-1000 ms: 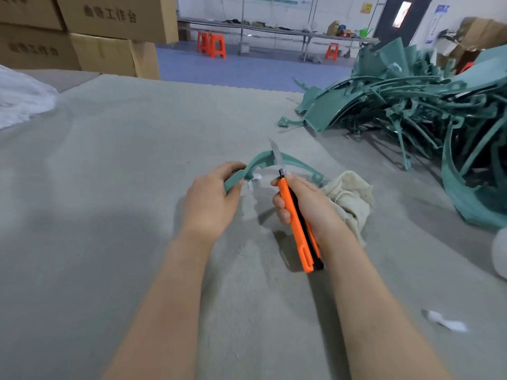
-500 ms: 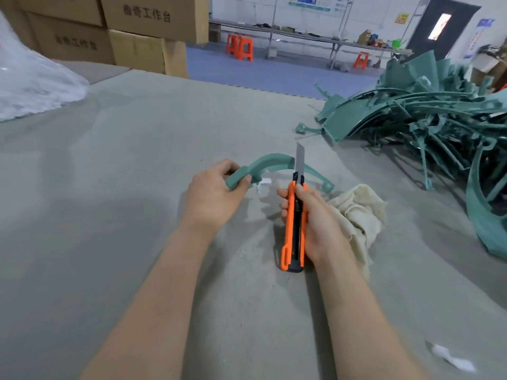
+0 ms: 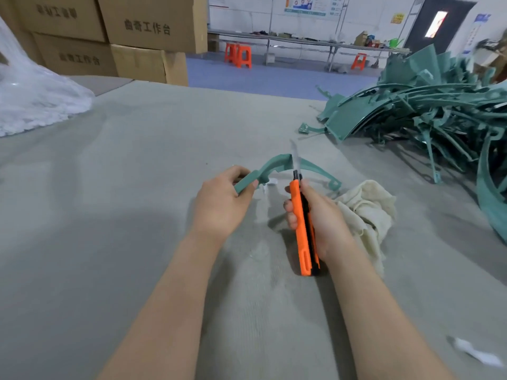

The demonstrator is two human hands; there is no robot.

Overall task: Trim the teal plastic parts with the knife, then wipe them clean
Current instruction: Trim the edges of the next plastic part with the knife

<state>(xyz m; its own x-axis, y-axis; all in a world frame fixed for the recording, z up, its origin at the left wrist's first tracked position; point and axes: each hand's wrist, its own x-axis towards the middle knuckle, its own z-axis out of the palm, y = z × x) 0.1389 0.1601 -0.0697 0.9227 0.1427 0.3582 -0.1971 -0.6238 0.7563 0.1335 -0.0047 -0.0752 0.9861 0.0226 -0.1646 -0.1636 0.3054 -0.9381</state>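
Note:
My left hand grips one end of a curved teal plastic part, which arcs away to the right above the grey table. In my right hand I hold an orange utility knife, its blade up against the middle of the arc. A cream cloth lies crumpled just right of that hand. Several untrimmed teal parts form a heap at the far right.
Small white shavings lie under the part and near the front right. A white plastic-wrapped bundle sits at the far left. Cardboard boxes stand behind the table. Beyond are a blue floor and orange stools.
The knife has tilted from leaning left to nearly upright, its blade staying at the middle of the arc. My left hand keeps its hold on the part. The camera view shifted left.

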